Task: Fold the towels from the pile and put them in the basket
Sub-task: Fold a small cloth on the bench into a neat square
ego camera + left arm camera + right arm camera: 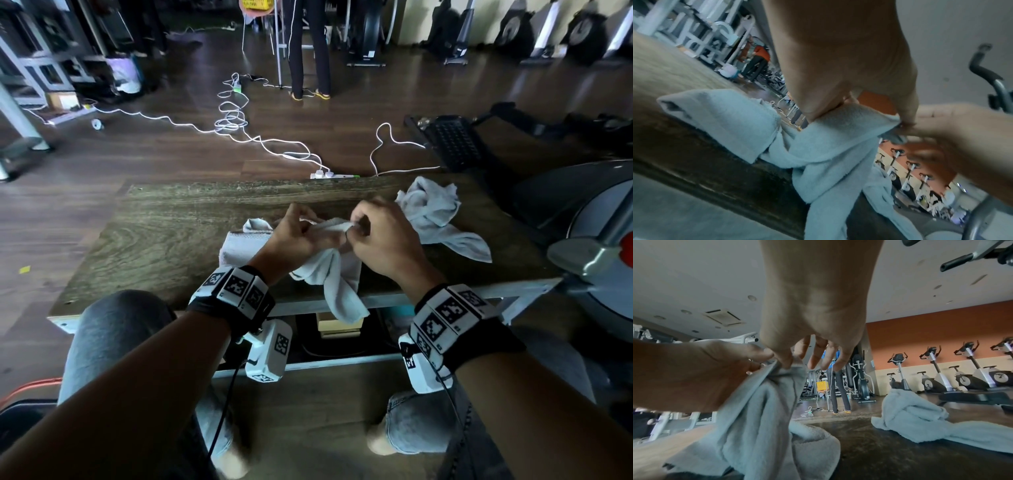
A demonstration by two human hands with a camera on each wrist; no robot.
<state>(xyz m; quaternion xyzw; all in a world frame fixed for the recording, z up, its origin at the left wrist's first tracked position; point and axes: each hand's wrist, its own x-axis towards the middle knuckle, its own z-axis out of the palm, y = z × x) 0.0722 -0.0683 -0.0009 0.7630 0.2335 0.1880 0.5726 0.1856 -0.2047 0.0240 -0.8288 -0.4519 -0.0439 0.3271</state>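
A pale grey towel (329, 274) is lifted off the dark wooden table (164, 240), its lower end hanging over the near edge. My left hand (301, 233) pinches its top hem, and my right hand (373, 233) pinches the same hem close beside it. The left wrist view shows the towel (828, 154) draping down from my left hand (859, 104), with part of it lying on the table. In the right wrist view my right hand (789, 360) pinches the towel (760, 410) by thumb and forefinger, its other fingers spread. A crumpled second towel (435, 216) lies at the table's far right.
A yellow basket (257, 4) sits on a chair far across the floor, beside a standing person (308, 51). White cables (233, 116) and a power strip lie on the floor beyond the table. An exercise machine (596, 246) stands close at the right.
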